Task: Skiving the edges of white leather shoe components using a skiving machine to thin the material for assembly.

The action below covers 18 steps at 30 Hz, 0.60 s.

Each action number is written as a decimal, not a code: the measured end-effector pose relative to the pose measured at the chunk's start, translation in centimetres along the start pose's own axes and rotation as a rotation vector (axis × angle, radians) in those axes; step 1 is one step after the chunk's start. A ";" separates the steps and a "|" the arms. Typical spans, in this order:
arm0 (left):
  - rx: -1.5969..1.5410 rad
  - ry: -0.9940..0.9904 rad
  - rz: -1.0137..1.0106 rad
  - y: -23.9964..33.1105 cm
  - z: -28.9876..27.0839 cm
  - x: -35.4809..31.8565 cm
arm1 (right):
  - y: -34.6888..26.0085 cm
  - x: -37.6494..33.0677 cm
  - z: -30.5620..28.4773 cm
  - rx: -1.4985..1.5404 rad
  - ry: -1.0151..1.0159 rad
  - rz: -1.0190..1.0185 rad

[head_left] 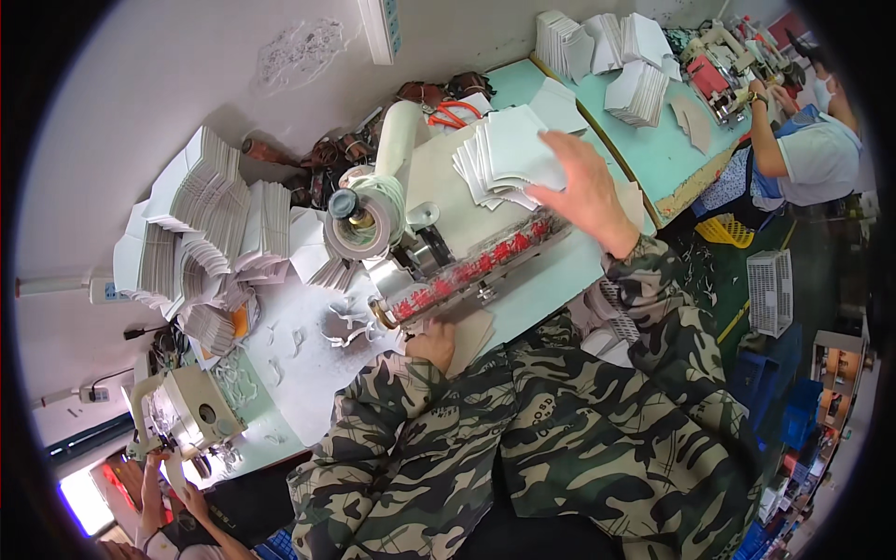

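My right hand point(590, 194) reaches over the far right of the table, thumb and fingers spread, at the edge of a fanned stack of white cut panels point(509, 149). I cannot tell whether it touches them. Close to my body, my left hand point(432, 345) is at the near side of a sewing-type machine point(373, 219), below its long arm with worn red markings point(476, 271). Its fingers are curled, their tips partly hidden by the machine. Beside it are beige panels point(473, 338); what the fingers hold is hidden.
Tall stacks of white panels point(201, 191) stand at the left by the wall. White scraps point(345, 322) litter the table left of the machine. Orange-handled scissors point(455, 114) lie behind it. Other people work at machines, far right point(812, 154) and lower left point(191, 523).
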<state>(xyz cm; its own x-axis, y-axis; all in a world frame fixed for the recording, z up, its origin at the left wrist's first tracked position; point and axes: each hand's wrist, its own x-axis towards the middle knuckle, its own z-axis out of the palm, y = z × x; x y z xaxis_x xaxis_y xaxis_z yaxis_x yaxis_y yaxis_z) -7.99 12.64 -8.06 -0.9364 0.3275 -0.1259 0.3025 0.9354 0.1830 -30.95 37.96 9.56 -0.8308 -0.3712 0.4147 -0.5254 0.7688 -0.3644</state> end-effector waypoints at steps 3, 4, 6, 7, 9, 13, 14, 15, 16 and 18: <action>0.019 0.074 -0.008 -0.3 0.9 0.0 | -0.8 0.7 0.0 0.115 0.052 0.029; 0.048 0.159 0.023 -0.4 1.0 0.1 | -1.4 0.9 0.1 0.202 0.040 0.001; 0.006 0.020 0.011 -0.4 0.2 0.8 | -3.9 -1.3 0.5 0.419 -0.193 0.050; -0.026 -0.131 -0.047 -0.7 0.1 0.1 | -5.5 -2.6 2.2 0.509 -0.330 0.006; -0.032 -0.053 -0.017 -0.2 -1.0 0.5 | -7.0 -4.8 2.6 0.658 -0.867 0.087; -0.099 0.148 -0.001 0.0 -3.8 0.0 | -7.2 -9.9 6.2 0.573 -0.781 -0.127; -0.100 0.144 -0.001 -0.3 -5.1 0.0 | -7.1 -10.6 6.4 0.514 -0.640 -0.277; -0.186 -0.080 0.044 -0.6 -7.9 0.2 | -7.5 -10.6 6.1 0.484 -0.596 -0.300; -0.272 -0.302 0.088 -0.8 -11.0 0.6 | -7.6 -10.4 6.4 0.493 -0.599 -0.303; -0.409 -0.286 -0.030 -3.0 -14.1 1.6 | -7.9 -9.1 7.8 0.576 -0.865 -0.099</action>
<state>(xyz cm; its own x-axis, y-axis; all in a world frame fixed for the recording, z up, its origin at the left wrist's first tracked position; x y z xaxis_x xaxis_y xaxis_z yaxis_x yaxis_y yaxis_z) -12.86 8.51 4.97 -0.8401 0.3786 -0.3884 0.1285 0.8346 0.5356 -20.69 31.22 2.21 -0.5078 -0.8399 -0.1914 -0.4176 0.4343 -0.7981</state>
